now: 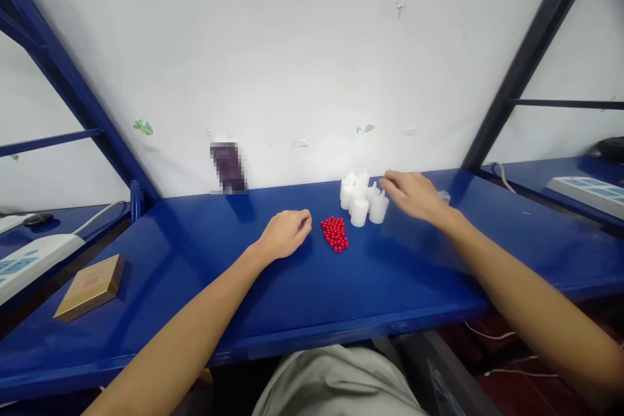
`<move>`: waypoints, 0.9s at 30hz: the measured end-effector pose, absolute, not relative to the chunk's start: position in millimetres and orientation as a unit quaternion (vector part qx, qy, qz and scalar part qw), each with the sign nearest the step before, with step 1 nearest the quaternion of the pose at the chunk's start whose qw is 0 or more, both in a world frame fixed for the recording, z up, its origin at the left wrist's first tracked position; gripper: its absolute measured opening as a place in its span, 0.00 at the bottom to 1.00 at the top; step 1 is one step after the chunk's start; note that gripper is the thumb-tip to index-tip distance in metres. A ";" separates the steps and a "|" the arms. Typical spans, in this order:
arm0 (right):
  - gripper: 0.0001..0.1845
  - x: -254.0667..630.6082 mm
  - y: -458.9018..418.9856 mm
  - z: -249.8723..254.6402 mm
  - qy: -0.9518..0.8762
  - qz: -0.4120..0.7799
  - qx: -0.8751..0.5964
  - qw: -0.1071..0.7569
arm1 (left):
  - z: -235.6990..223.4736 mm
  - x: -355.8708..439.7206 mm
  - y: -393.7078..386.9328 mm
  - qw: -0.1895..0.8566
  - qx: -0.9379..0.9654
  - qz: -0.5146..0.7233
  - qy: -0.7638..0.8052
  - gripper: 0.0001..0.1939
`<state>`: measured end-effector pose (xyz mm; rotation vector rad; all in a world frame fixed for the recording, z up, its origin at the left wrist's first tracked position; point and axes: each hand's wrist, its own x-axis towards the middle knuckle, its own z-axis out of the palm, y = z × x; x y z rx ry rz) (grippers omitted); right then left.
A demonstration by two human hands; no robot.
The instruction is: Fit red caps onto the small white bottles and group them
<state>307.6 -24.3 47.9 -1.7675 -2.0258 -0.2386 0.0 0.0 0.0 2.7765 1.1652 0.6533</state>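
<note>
Several small white bottles, contents unclear, meet the right hand, fingers loosely spread; left hand rests curled beside red beads.

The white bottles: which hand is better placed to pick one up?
Right. The right hand is at the white bottles, fingers reaching them; the left hand rests loosely curled beside the red beads, farther off.

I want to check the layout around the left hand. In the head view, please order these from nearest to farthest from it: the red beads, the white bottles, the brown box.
1. red beads, just right of the left hand.
2. white bottles, farther right, by the right hand.
3. brown box, far left on the blue shelf.
</note>
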 end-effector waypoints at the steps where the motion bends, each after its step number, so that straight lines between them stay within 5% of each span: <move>1: 0.18 308.1 -24.3 48.1 -0.733 -0.083 -0.639 0.218 | -0.6 -0.2 0.4 0.025 0.902 0.210 0.376 0.13; 18: 0.11 284.5 -63.1 69.9 -0.865 0.161 -0.456 0.133 | 21.1 6.0 -28.6 0.107 0.943 0.254 0.185 0.15; 24: 0.09 247.8 -79.0 76.2 -0.895 0.241 -0.359 0.106 | 18.4 20.7 -47.3 0.104 0.950 0.247 0.158 0.30; 27: 0.12 232.0 -80.5 77.7 -0.908 0.231 -0.330 0.115 | 13.7 24.4 -47.9 0.140 0.947 0.247 0.153 0.23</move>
